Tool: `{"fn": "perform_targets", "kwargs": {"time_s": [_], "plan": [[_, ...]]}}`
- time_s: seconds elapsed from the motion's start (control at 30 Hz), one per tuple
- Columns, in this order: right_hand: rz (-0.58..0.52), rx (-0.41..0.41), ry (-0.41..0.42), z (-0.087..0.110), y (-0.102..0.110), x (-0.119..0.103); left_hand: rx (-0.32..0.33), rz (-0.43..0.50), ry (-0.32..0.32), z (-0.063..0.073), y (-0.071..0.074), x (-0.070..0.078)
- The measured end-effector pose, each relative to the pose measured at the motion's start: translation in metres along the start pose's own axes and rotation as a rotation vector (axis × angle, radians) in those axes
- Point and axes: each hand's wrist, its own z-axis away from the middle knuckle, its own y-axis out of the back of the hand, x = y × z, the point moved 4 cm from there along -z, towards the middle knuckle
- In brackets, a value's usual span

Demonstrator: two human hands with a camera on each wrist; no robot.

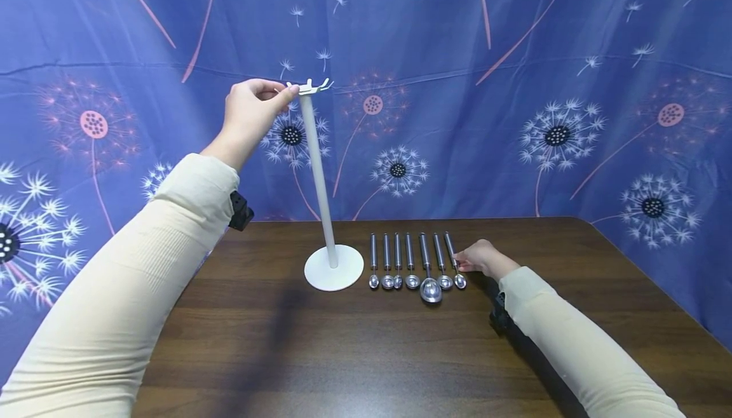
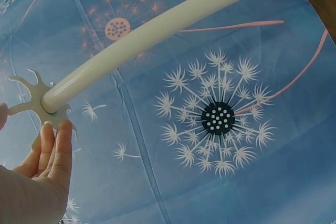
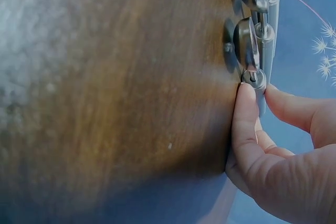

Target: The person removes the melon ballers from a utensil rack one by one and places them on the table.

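Note:
A white stand point(image 1: 321, 173) with a round base and a crown of hooks rises at mid-left of the table. At its top, my left hand point(image 1: 254, 110) grips the hooks point(image 2: 32, 95) between thumb and fingers, as the left wrist view also shows. Several steel spoons with round bowls lie in a row to the right of the base, handles toward the curtain. My right hand point(image 1: 483, 258) pinches the handle of the rightmost spoon point(image 1: 460, 280) between thumb and index finger. In the right wrist view that spoon point(image 3: 245, 45) still lies at the table surface.
The brown wooden table point(image 1: 354, 354) ends at a blue dandelion-print curtain point(image 1: 457, 151) behind. Left of the held spoon lie the other steel spoons, among them a larger one point(image 1: 431, 289), close together. The stand's base point(image 1: 314, 272) is near the row's left end.

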Motion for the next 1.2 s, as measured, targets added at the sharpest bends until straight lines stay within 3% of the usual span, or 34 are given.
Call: {"fn": "perform_targets", "kwargs": {"time_s": [0.73,1.2], "plan": [[-0.051,0.047,0.018,0.004,-0.0077,-0.0013,0.003,-0.001,0.004,0.0015,0.0015,-0.0046],[-0.075,0.032,0.0,0.0053,-0.0057,-0.0034,-0.009,-0.027,0.016,0.0018,0.0017,-0.0078]]}}
